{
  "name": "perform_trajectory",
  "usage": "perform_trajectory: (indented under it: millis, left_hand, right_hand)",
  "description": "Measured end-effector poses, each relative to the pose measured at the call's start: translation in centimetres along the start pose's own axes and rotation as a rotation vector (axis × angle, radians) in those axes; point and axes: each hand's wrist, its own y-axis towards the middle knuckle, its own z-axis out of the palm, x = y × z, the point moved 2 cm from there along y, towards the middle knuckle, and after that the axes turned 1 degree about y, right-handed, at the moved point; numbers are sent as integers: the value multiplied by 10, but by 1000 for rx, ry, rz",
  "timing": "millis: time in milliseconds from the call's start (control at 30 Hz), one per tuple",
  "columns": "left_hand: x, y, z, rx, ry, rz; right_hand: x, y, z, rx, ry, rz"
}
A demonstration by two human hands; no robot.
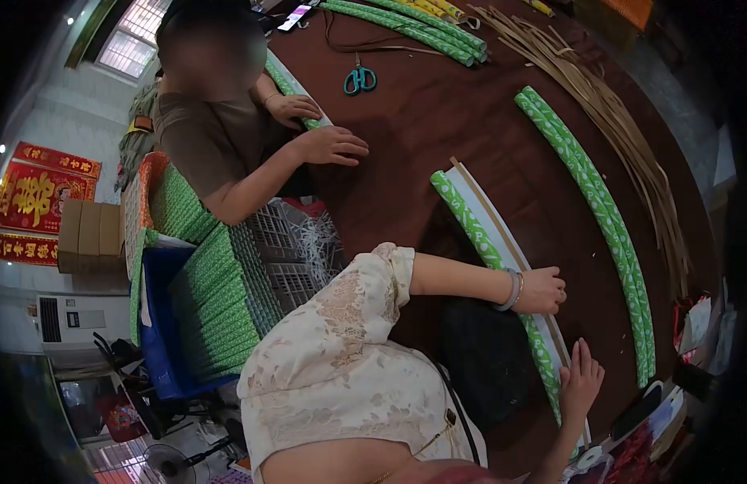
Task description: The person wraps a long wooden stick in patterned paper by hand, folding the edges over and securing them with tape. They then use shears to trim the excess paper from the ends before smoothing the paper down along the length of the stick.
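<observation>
A long sheet of green-and-white patterned paper (468, 219), partly rolled, lies before me with its white side showing. A thin brown strip (502, 219) runs lengthwise along it. My left hand (540, 290), below a light bracelet, bears down across the paper and strip; its fingers are bent and close together, and the palm side is hidden. Nearer me, my right hand (581, 377) rests on the strip's edge with its fingers outstretched and apart. Two finished-looking green patterned rolls (587, 181) lie side by side beyond my hands.
Across the brown-covered table (422, 121), another person (220, 145) handles a green roll. Teal scissors (359, 79) lie near them. Long brown strips (623, 137) line the far edge. More green rolls (405, 32) lie at the top. A blue crate (159, 323) of stacked green rolls stands left.
</observation>
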Motion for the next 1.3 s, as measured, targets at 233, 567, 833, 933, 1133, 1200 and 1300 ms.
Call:
perform_trajectory:
  millis: [233, 567, 833, 933, 1133, 1200, 1300]
  left_hand:
    - [0, 1, 5, 16, 27, -7]
    - [-1, 1, 6, 16, 59, 0]
    - [4, -3, 0, -47, 13, -31]
    - [11, -18, -20, -90, -89, -70]
    - [32, -65, -50, 110, -209, -183]
    - [38, -76, -54, 262, -204, -223]
    - [47, -85, -40, 219, -177, -217]
  right_hand:
    - [7, -10, -2, 52, -40, 31]
    - [-9, -44, 10, -23, -87, 180]
    - [18, -50, 4, -34, 78, 281]
    - [27, -56, 3, -27, 136, 296]
    - [31, -56, 9, 84, 288, 366]
    - [31, -53, 11, 59, 274, 362]
    - [36, -43, 2, 71, 306, 399]
